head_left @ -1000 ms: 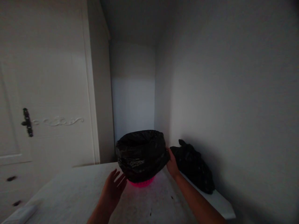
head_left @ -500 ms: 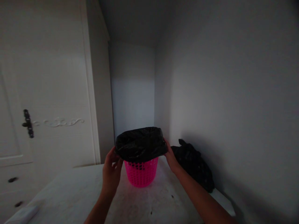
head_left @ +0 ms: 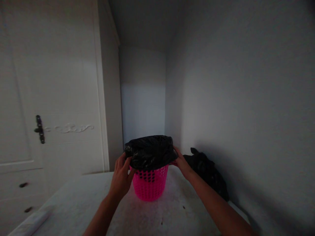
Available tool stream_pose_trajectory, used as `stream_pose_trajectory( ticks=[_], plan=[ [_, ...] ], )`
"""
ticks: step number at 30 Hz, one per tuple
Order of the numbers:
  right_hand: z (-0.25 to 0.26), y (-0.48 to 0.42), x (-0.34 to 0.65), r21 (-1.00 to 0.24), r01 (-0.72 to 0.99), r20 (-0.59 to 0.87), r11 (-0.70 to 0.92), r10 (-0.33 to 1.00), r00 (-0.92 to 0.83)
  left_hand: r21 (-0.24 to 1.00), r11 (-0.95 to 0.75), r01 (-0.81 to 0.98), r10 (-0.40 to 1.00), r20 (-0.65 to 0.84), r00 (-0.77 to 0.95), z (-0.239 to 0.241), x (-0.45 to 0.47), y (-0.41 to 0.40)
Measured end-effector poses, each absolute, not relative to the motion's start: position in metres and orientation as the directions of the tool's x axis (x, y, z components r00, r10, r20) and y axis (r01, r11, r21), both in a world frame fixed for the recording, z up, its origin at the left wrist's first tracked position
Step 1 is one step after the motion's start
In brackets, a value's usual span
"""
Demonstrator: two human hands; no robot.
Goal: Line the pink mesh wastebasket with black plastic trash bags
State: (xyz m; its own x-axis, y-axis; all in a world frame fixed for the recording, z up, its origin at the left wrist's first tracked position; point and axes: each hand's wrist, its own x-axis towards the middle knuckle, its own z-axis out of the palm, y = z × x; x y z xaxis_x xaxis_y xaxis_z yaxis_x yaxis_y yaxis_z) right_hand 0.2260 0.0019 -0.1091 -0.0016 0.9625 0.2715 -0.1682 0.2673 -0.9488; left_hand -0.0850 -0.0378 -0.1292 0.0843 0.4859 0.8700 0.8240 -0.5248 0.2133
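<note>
A pink perforated waste basket (head_left: 150, 185) stands on a pale table top (head_left: 78, 206). A black bin liner (head_left: 149, 151) is folded over its rim and hangs partway down the sides. My left hand (head_left: 121, 177) grips the liner's edge on the basket's left side, fingers curled. My right hand (head_left: 181, 163) holds the liner at the right side of the rim, fingers closed on the plastic.
A filled, tied black bag (head_left: 208, 172) lies on the table against the right wall. A white wardrobe door with a dark handle (head_left: 39, 129) stands to the left. A pale roll (head_left: 31, 223) lies at the table's near left corner.
The liner's skirt, which hung down over nearly the whole basket, has been raised to the rim. My left hand went from open in the air to gripping the liner's left edge.
</note>
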Motion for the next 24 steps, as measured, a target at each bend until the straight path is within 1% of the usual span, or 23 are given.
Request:
stream_pose_trajectory(
  ticks=[2,4,6,8,10,13,15,16,19,21,23,24],
  plan=[
    [-0.101,-0.004,0.228,-0.961,-0.148,0.242,0.233,0.969,-0.042,0.155,-0.516,0.842,0.496,0.856,0.147,-0.126,-0.095,-0.038],
    [-0.093,-0.01,0.229,-0.97,-0.107,0.228,0.218,0.969,-0.093,0.117,-0.477,0.871,0.514,0.841,0.168,-0.119,-0.1,-0.041],
    [-0.086,-0.015,0.229,-0.971,-0.066,0.235,0.228,0.96,-0.15,0.109,-0.434,0.894,0.541,0.825,0.162,-0.107,-0.099,-0.047],
    [-0.081,-0.015,0.23,-0.973,-0.036,0.23,0.227,0.956,-0.182,0.135,-0.394,0.909,0.585,0.8,0.135,-0.091,-0.092,-0.053],
    [-0.079,-0.011,0.23,-0.975,0.001,0.218,0.221,0.965,-0.149,0.182,-0.341,0.922,0.637,0.766,0.084,-0.073,-0.082,-0.058],
    [-0.08,0.002,0.229,-0.964,0.097,0.251,0.248,0.968,0.019,0.263,-0.274,0.925,0.682,0.732,-0.006,-0.051,-0.071,-0.056],
    [-0.08,0.012,0.229,-0.955,0.122,0.287,0.272,0.95,0.125,0.349,-0.284,0.893,0.678,0.732,-0.071,-0.045,-0.067,-0.051],
    [-0.079,0.017,0.229,-0.956,0.105,0.289,0.275,0.944,0.157,0.394,-0.298,0.869,0.669,0.736,-0.104,-0.043,-0.066,-0.048],
    [-0.075,0.03,0.23,-0.974,0.02,0.226,0.226,0.959,0.172,0.513,-0.338,0.789,0.644,0.738,-0.204,-0.045,-0.065,-0.04],
    [-0.069,0.041,0.231,-0.98,0.007,0.196,0.197,0.97,0.144,0.602,-0.349,0.719,0.67,0.696,-0.258,-0.049,-0.064,-0.037],
    [-0.06,0.055,0.23,-0.974,0.021,0.227,0.226,0.966,0.12,0.674,-0.34,0.656,0.73,0.628,-0.268,-0.054,-0.063,-0.034],
    [-0.055,0.062,0.229,-0.965,0.028,0.261,0.26,0.959,0.113,0.69,-0.332,0.643,0.755,0.603,-0.258,-0.057,-0.061,-0.032]
  ],
)
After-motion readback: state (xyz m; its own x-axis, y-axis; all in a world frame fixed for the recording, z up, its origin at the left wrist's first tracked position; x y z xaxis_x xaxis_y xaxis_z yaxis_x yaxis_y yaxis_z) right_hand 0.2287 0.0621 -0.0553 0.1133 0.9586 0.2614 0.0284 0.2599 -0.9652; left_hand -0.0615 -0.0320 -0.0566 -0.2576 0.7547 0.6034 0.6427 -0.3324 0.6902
